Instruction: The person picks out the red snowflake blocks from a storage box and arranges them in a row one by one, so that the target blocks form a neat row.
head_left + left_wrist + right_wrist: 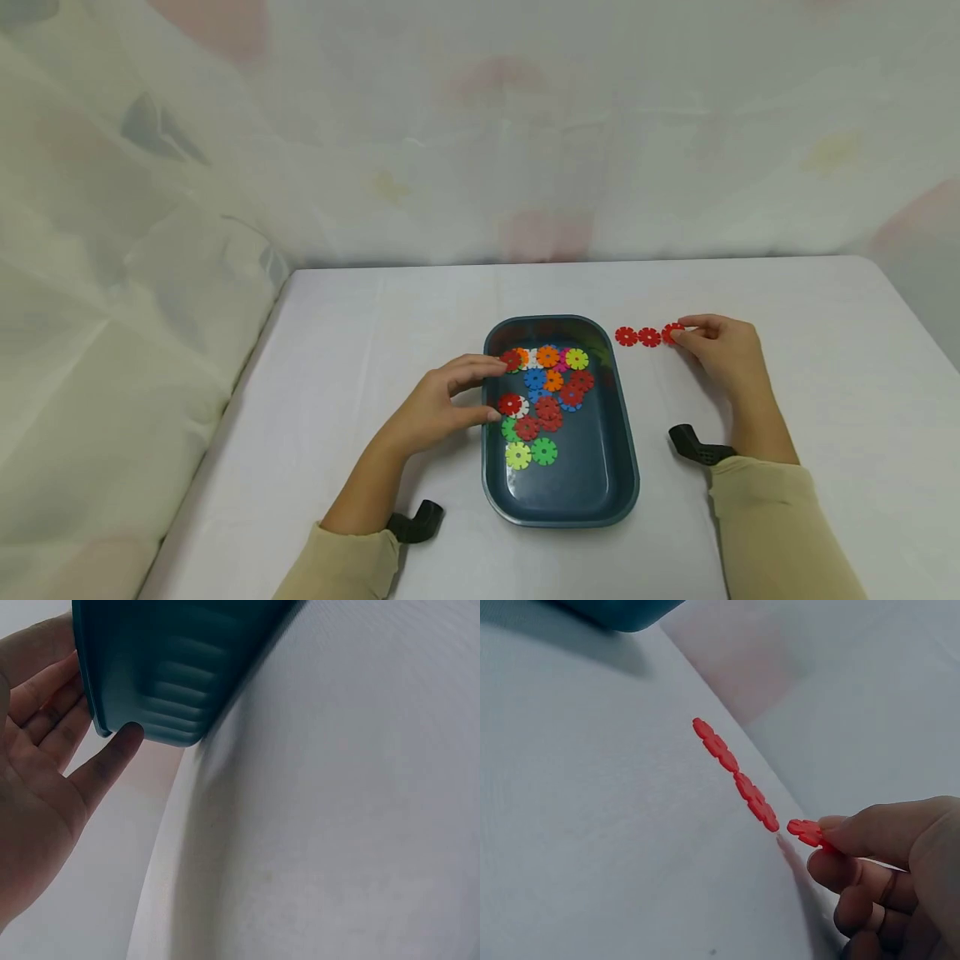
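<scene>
Between thumb and fingers my right hand (716,346) pinches a red snowflake disc (804,831), held just off the table at the end of a short row. That row is two red snowflake discs (637,337) lying side by side, right of the tray's far end. My left hand (442,400) is at the left rim of the dark teal tray (592,492), fingers reaching over the edge and thumb against the rim side. Inside the tray lie several loose snowflake discs (546,407) in red, orange, blue, green, yellow, white and pink, mostly toward its left.
A white cloth covers the table (840,358). Patterned fabric (480,150) hangs behind its far edge and along the left side. Black wrist mounts (416,522) sit at both sleeves, close to the tabletop.
</scene>
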The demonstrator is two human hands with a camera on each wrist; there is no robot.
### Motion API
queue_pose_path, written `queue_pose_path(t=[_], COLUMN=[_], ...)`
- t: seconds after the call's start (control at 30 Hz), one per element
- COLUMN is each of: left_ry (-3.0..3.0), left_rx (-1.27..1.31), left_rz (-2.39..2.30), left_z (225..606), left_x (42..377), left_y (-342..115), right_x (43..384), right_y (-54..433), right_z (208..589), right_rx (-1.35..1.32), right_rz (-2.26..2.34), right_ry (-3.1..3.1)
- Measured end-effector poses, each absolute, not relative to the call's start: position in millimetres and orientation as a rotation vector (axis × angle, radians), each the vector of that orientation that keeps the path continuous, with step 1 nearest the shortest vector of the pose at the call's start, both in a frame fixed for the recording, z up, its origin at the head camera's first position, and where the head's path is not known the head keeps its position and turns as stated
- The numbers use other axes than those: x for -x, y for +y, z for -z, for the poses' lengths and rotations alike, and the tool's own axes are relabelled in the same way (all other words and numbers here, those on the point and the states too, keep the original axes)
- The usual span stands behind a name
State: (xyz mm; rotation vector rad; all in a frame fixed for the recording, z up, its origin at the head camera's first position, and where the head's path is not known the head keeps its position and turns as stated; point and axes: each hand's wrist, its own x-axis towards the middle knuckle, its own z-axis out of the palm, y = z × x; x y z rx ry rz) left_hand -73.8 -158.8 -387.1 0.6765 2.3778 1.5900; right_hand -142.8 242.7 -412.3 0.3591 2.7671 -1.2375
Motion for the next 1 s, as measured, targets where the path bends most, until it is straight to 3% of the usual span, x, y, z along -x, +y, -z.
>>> queue_pose_path(t=[1.0], left_ry=[2.386], left_rx=[-0.671], left_rz=[-1.583], left_z=[387.3], left_x=[73.7], left_y=[-158.7], right_x=[143.0], right_y=[239.5], right_z=[414.4], right_rx=[-0.349], right_rz=[1.118], right_ry=[2.809])
